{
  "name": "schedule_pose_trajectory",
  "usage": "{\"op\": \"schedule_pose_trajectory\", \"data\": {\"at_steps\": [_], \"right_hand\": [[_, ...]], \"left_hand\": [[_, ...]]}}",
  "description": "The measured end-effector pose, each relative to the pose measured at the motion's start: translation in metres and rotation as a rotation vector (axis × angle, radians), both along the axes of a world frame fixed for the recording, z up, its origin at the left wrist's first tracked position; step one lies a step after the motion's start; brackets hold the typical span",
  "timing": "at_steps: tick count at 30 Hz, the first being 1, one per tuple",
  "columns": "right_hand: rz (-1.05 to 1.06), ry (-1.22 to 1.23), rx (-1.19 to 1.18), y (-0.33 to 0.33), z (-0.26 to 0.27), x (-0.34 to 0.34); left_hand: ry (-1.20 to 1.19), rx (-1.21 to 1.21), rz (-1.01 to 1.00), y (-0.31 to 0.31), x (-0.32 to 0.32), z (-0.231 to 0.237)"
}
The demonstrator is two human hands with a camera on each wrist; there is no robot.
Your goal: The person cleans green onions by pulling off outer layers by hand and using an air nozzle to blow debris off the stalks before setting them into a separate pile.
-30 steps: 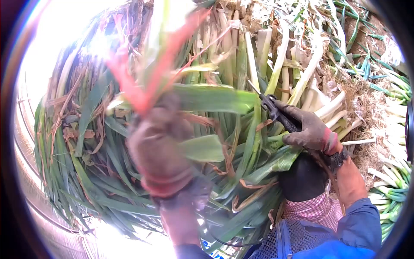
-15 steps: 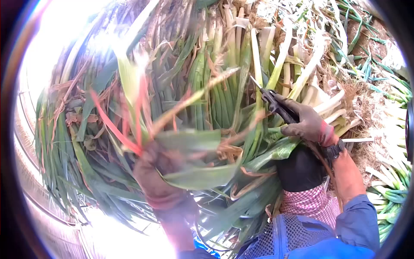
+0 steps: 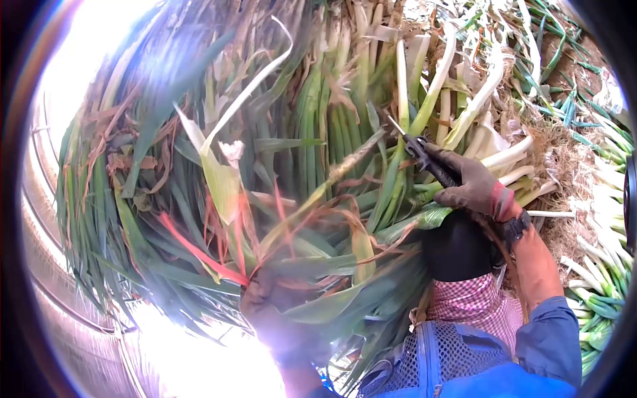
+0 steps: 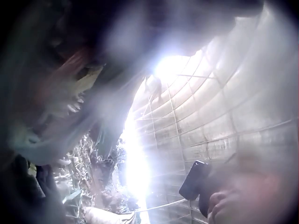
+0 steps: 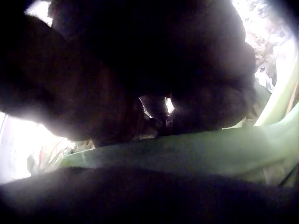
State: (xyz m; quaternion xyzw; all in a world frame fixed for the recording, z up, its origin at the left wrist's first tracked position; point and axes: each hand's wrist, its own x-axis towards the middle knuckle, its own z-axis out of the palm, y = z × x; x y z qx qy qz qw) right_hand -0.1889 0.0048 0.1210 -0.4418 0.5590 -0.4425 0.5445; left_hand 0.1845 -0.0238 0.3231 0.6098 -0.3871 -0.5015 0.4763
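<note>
In the head view, my gloved left hand (image 3: pixel 262 298) grips a loose bunch of peeled leek leaves (image 3: pixel 222 182) and red strips (image 3: pixel 199 252) low over the pile's leafy side. A pale strand curls up from the bunch. My gloved right hand (image 3: pixel 474 186) holds a black air blow gun (image 3: pixel 434 166), its thin metal nozzle pointing up and left across the leeks (image 3: pixel 318 113). A brown hose (image 3: pixel 494 245) runs down beside that forearm. The right wrist view is mostly dark, with a broad green leaf (image 5: pixel 187 151) crossing under the hand. The left wrist view is blurred.
A black rounded pad (image 3: pixel 458 249) covers my knee beside the pile. More leeks (image 3: pixel 600 272) lie on the ground at the right, past dry roots (image 3: pixel 551 152). A curved, ribbed translucent wall (image 3: pixel 73 312) stands at the left, with strong glare near it.
My left hand has moved down with the leaves and red strips, away from the middle of the pile. The right hand and blow gun have stayed nearly in place.
</note>
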Motion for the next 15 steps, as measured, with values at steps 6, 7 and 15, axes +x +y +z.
{"op": "schedule_pose_trajectory", "data": {"at_steps": [6, 7, 15], "right_hand": [[-0.003, 0.065, -0.048, -0.001, -0.004, 0.002], [-0.002, 0.049, -0.010, -0.001, -0.001, 0.002], [0.055, 0.104, -0.021, 0.025, 0.010, 0.006]], "left_hand": [[-0.052, 0.074, -0.028, 0.034, 0.016, 0.021], [-0.072, 0.083, -0.041, 0.043, 0.017, 0.033], [-0.323, 0.109, -0.321, 0.137, 0.006, 0.171]]}}
